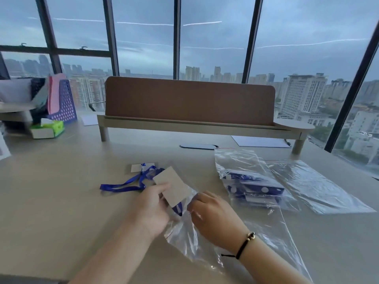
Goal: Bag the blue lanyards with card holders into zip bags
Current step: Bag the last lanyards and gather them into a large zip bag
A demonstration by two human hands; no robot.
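Your left hand point(152, 203) pinches the flat grey card holder point(173, 186) by its near edge, while your right hand point(213, 214) grips the mouth of the clear plastic zip bag point(264, 232) lying on the pale wooden desk point(61, 191) — the card sits at the opening, not yet inside. Its blue ribbon lanyard point(125, 184) trails left across the desk, just beside another small card holder point(136, 167). To the right, a filled zip bag point(252, 181) looks done, and an empty clear bag point(320, 185) waits — so I judge you partway through.
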